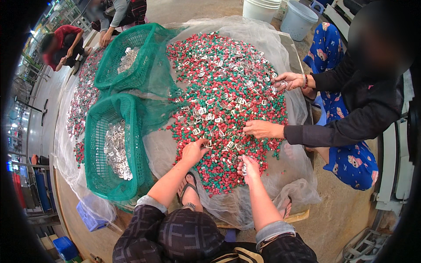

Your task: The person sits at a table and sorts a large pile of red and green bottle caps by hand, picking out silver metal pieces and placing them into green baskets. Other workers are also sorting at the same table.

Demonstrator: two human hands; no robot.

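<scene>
A wide heap of small red and green pebble-like pieces (pixel 215 173) lies before me, with silvery metal buckles (pixel 196 131) scattered through it. At the heap's near left side, my left hand (pixel 194 152) pinches a metal buckle (pixel 208 143) between thumb and fingers. My right hand (pixel 251 169) is closed around a few metal buckles (pixel 244 169) above the near edge of the heap. To my left stands a green plastic basket (pixel 90 168) lined with green netting; loose metal buckles (pixel 116 151) lie inside it.
A second green basket (pixel 103 72) with buckles stands behind the first. White mesh sheeting (pixel 291 193) spreads under the heap. On the right, a co-worker's two hands (pixel 263 129) reach over the heap. Other people crouch at the far left. Pale buckets (pixel 299 21) stand at the back.
</scene>
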